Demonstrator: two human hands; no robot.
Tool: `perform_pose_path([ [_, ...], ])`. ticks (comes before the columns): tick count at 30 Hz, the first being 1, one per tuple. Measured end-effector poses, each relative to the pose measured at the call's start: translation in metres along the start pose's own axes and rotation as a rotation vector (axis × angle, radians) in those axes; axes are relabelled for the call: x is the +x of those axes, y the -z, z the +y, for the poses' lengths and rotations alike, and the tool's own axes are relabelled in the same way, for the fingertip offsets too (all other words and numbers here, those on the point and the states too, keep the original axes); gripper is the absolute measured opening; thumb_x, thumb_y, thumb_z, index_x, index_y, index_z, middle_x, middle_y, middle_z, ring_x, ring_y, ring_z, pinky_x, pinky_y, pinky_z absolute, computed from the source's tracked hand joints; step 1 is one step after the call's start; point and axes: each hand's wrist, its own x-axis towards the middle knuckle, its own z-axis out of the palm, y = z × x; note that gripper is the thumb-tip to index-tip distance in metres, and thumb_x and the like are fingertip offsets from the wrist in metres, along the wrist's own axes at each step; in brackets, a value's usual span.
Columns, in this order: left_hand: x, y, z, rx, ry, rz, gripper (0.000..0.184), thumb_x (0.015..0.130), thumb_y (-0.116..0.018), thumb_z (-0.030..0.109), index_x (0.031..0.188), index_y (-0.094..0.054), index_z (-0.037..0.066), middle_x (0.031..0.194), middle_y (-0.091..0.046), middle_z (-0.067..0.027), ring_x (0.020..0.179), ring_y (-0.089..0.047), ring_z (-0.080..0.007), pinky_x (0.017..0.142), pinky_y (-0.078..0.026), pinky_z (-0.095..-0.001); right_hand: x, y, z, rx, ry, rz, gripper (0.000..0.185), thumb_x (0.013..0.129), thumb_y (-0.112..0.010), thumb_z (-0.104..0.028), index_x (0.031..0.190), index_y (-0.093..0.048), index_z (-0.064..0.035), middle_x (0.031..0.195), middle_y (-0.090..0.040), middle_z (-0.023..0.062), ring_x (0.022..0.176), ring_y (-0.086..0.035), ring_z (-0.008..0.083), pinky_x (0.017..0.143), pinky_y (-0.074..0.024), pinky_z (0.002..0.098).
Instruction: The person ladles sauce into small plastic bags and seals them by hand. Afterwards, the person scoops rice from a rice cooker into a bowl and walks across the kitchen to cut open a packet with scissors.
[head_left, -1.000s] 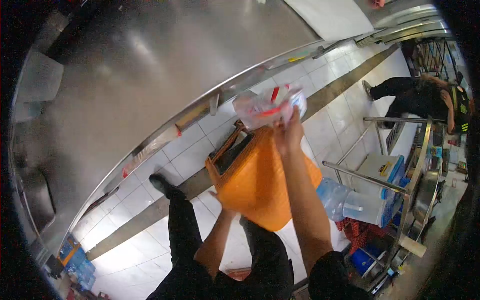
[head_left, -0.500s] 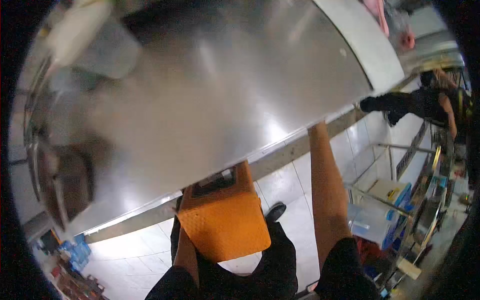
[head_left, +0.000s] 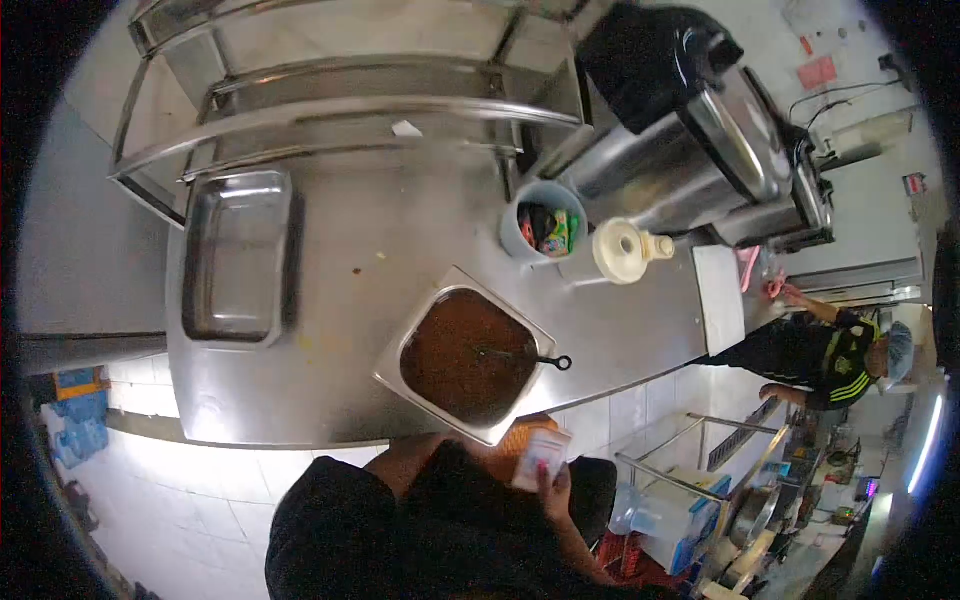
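In my right hand (head_left: 556,492) is a small pale packet (head_left: 541,459) with faint print, gripped between thumb and fingers just off the table's front edge. My left forearm (head_left: 408,466) shows below the table edge, but the hand itself is hidden. Part of an orange box (head_left: 512,440) peeks out between my body and the table. Close to both stands a square steel pan (head_left: 395,375) at the table edge, filled with a brown, grainy-looking mass (head_left: 465,345). A utensil with a black, ring-ended handle (head_left: 553,362) rests in the pan.
On the steel table (head_left: 340,300) lies an oblong steel tray (head_left: 190,280) at left. A bucket (head_left: 512,232) of colourful packets and a cream-lidded jug (head_left: 620,252) stand right of centre. Behind are a metal rack (head_left: 330,110) and steel urns (head_left: 650,165). A person (head_left: 835,350) works farther right.
The view has swung up and shows more of the table's back. The orange box, large in front of me before, is now mostly hidden. My right hand has come in from the table edge with the packet.
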Motion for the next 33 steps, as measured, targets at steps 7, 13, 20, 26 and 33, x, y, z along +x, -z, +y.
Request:
perform_pose_path([
  [7, 0.003, 0.023, -0.001, 0.059, -0.045, -0.074, 0.067, 0.094, -0.057, 0.047, 0.145, -0.040, 0.008, 0.141, -0.050, -0.0078, 0.130, -0.047, -0.0274, 0.107, -0.039, -0.0445, 0.011, -0.036, -0.107, -0.303, -0.074, -0.448, 0.034, 0.095, -0.066, -0.026, 0.111, -0.056, 0.0015, 0.101, -0.065, 0.0118, 0.094, -0.061, 0.0189, 0.083, -0.0496, 0.0341],
  [13, -0.029, 0.074, -0.027, 0.187, -0.228, -0.232, 0.065, 0.095, -0.061, 0.043, 0.145, -0.040, 0.007, 0.140, -0.052, -0.0083, 0.128, -0.049, -0.0280, 0.106, -0.041, -0.0444, 0.071, -0.053, -0.069, -0.672, -0.051, -0.671, 0.047, 0.088, -0.074, -0.035, 0.115, -0.056, -0.0005, 0.104, -0.067, 0.0148, 0.094, -0.065, 0.0207, 0.082, -0.0538, 0.0378],
  [20, -0.163, -0.002, 0.030, 0.011, -0.537, 0.071, 0.051, 0.093, -0.068, 0.020, 0.137, -0.049, 0.003, 0.124, -0.061, -0.0114, 0.123, -0.052, -0.0211, 0.098, -0.047, -0.0381, 0.110, -0.085, -0.060, -0.290, 0.452, -1.117, 0.048, 0.086, -0.076, -0.036, 0.114, -0.059, -0.0008, 0.092, -0.065, 0.0092, 0.079, -0.061, 0.0169, 0.071, -0.0512, 0.0337],
  [26, -0.158, -0.074, 0.004, -0.287, -0.604, 0.249, 0.034, 0.091, -0.071, 0.013, 0.120, -0.061, -0.001, 0.106, -0.069, -0.0073, 0.094, -0.063, -0.0155, 0.082, -0.052, -0.0297, 0.092, -0.040, -0.037, -0.030, 0.558, -0.892, 0.048, 0.079, -0.081, -0.033, 0.112, -0.061, -0.0027, 0.096, -0.065, 0.0105, 0.085, -0.062, 0.0188, 0.075, -0.0509, 0.0343],
  [33, -0.208, -0.115, 0.124, 0.614, -0.691, 0.184, 0.028, 0.084, -0.074, 0.009, 0.112, -0.072, 0.007, 0.102, -0.072, -0.0153, 0.087, -0.068, -0.0218, 0.079, -0.053, -0.0324, 0.121, 0.054, -0.071, -0.102, 0.543, -1.028, 0.050, 0.070, -0.076, -0.024, 0.112, -0.059, -0.0028, 0.090, -0.068, 0.0161, 0.082, -0.069, 0.0264, 0.078, -0.0546, 0.0394],
])
